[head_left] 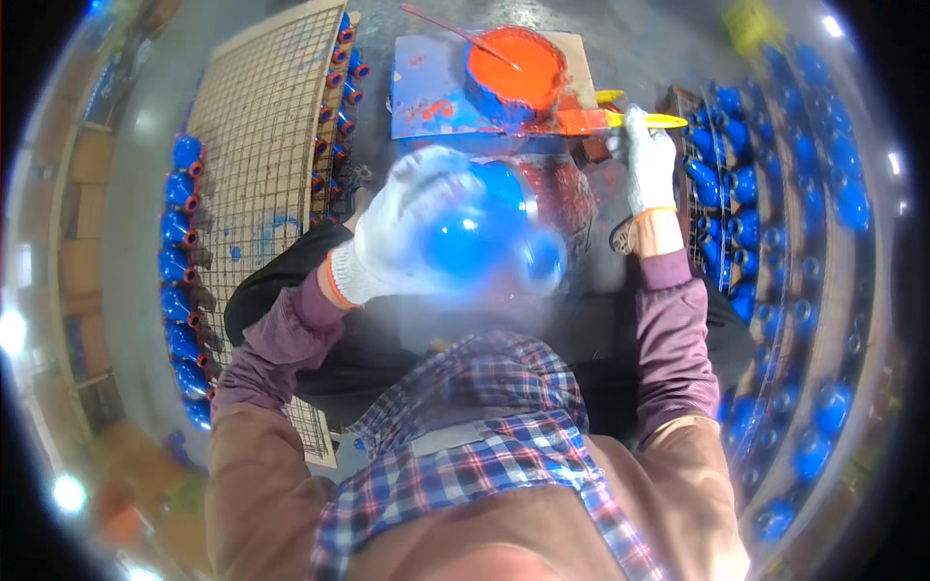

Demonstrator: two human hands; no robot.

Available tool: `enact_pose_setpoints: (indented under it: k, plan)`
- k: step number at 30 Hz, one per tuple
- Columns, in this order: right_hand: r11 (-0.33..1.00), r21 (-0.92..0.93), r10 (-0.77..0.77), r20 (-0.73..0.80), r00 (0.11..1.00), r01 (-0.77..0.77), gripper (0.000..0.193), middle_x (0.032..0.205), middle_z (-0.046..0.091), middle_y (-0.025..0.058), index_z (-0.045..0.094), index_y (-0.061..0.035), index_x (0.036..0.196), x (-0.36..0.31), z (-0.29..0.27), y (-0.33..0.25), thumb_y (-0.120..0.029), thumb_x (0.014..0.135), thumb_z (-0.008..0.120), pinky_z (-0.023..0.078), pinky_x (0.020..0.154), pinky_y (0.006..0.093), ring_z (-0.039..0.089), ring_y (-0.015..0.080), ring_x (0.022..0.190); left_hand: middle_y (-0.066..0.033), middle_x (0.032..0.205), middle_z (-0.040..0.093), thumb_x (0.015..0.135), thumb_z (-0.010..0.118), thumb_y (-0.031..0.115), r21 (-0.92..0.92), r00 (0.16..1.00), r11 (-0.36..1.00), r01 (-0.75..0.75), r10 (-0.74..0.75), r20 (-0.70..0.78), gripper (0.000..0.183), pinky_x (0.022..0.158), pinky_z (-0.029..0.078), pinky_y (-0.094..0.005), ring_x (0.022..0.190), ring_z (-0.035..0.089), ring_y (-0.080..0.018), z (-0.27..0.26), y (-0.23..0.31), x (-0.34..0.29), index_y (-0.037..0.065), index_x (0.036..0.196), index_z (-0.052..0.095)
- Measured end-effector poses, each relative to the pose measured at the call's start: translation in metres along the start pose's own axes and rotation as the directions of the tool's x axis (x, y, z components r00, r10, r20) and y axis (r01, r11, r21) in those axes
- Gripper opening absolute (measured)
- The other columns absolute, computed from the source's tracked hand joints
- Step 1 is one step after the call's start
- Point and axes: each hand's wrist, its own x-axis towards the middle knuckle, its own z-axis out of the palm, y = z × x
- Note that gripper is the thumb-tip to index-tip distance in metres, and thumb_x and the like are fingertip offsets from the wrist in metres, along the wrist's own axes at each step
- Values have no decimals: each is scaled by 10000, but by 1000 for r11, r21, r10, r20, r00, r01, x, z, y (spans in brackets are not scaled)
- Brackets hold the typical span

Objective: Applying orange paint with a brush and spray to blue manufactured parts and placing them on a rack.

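Observation:
My left hand point(384, 232), in a white knit glove with an orange cuff, is closed on a glossy blue metal pipe fitting point(467, 237) above my lap. Motion smears both the glove and the fitting, whose round end point(542, 261) points to the right. Farther right, my gloved right hand point(651, 165) grips the yellow handle of a paintbrush point(587, 121). Its bristles are coated orange-red and point left, just in front of a paint bucket point(481, 100). Orange-red paint fills the bucket, and a thin red-stained stick point(446, 29) leans out of it.
Under the bucket lies a paint-spotted board point(412, 92); another yellow handle point(608, 96) shows beside it. A wire-mesh rack point(262, 126) stands at left, with blue fittings point(177, 229) having red-painted ends along its sides. Racks at right hold several blue fittings point(744, 184).

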Motion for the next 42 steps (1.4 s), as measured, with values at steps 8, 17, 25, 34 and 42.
enact_pose_setpoints:
  k: [8,17,25,34,42]
  plan:
    - [975,-184,-56,345,937,126,324,720,621,20,639,-3,956,-54,-10,-43,-326,950,611,443,563,223,558,65,611,-48,1234,457,712,770,254,49,618,661,-749,670,411,560,820,584,-552,1131,500,-426,19,-10,27,274,1216,526]
    - [899,-245,-251,393,884,364,241,882,677,85,640,3,1054,-87,-25,-78,-213,952,606,502,718,288,643,141,815,-113,1216,474,727,748,288,-35,719,789,-613,575,390,469,807,587,-535,1063,549,-441,33,-1,29,256,1163,580]
    - [797,-93,-580,157,799,597,142,933,627,83,601,11,1025,-148,-39,-68,10,883,596,508,697,255,631,153,782,-189,1188,526,617,835,156,-1,964,991,-133,129,232,633,823,515,-429,1011,560,-344,36,19,16,69,1192,586]
    - [555,-358,-697,293,654,751,202,865,669,92,685,-81,919,-179,-55,-40,-65,724,732,509,705,372,639,288,802,-100,1143,614,782,785,202,-686,410,173,707,-890,198,550,941,493,-370,1041,611,-210,78,67,2,2,1223,525]
    - [434,-418,-622,502,601,798,310,869,678,86,692,-125,920,-171,-82,-13,-70,631,790,519,697,374,650,296,805,-129,1122,634,933,539,500,-766,232,-619,175,-730,643,548,798,583,-469,964,660,-296,82,34,5,78,1280,482]
